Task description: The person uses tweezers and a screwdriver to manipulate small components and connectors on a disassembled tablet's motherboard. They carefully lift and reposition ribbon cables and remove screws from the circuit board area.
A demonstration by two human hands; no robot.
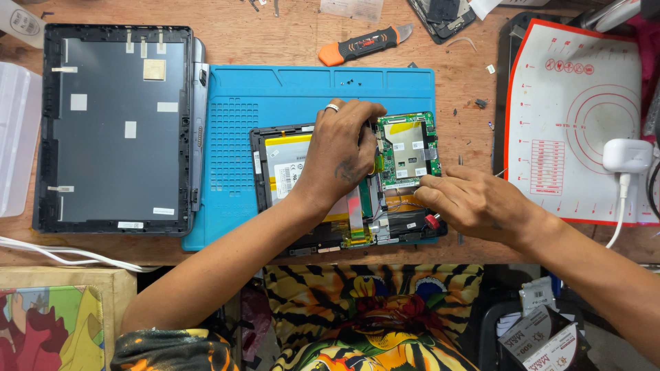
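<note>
Head view, and both hands are down on an opened tablet lying on the blue mat, centre of the tabletop. The left hand is curled over, fingertips pinched at the left edge of the green circuit board; what it grips is hidden. The right hand comes in from four o'clock, fingers closed around something small with a red tip. Risks, as I judge them: the flat ribbon cable at six o'clock could tear if the board lifts too far, and loose screws at twelve o'clock could scatter. The orange knife lies well clear.
</note>
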